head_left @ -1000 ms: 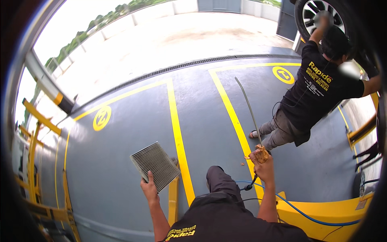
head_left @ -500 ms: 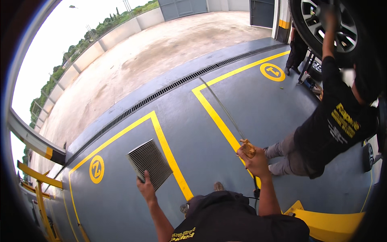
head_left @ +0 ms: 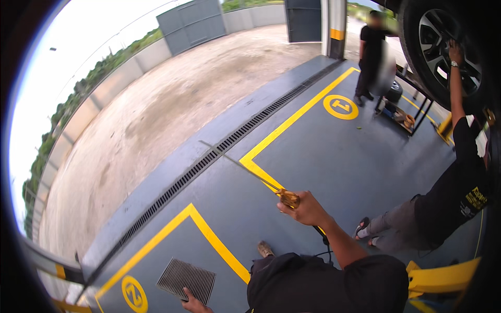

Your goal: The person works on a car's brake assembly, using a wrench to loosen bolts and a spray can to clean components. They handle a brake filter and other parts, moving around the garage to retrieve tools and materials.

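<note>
In my left hand (head_left: 193,303), the fingers are closed on the lower edge of a pleated, grey rectangular air filter (head_left: 187,279). Its ridged face shows, tilted, low in the picture. My right hand (head_left: 309,209) is wrapped round the orange-gold body of an air blow gun (head_left: 288,198). The gun's long thin nozzle reaches away to the upper left, over the floor drain, well apart from the filter. A dark hose (head_left: 324,238) hangs behind my right hand.
At right a co-worker (head_left: 443,201) reaches one hand to a raised car wheel (head_left: 443,57). Another person (head_left: 371,57) stands farther off, near a low tool cart (head_left: 402,117). A floor grate (head_left: 219,148) crosses ahead. A yellow lift arm (head_left: 443,276) lies close at lower right.
My view has swung rightward, bringing the second person and cart into sight. The filter now sits lower in the picture, and the blow gun's nozzle points more to the left.
</note>
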The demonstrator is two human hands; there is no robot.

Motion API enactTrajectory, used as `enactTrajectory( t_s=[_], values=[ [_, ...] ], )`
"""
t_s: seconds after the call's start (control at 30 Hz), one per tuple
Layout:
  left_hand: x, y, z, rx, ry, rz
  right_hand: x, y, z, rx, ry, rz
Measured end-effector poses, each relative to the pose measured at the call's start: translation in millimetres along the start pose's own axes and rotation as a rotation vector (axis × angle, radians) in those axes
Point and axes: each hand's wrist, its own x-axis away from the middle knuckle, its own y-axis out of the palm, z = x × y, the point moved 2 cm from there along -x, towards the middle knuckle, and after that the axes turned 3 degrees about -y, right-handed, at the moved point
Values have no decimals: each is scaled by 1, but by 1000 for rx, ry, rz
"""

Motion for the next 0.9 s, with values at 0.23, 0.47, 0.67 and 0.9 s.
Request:
enactTrajectory(
  t_s=[0.23,0.47,0.67,0.9],
  values=[
    [-199,258,172,-36,203,-202,-240,38,-28,-15,-81,148],
    [-323,567,327,-19,213,-369,-465,104,36,91,-39,300],
    [-467,807,420,4,356,-484,-702,178,51,127,124,87],
    [-614,1062,536,97,388,-684,-949,300,54,284,186,-307]
  ],
)
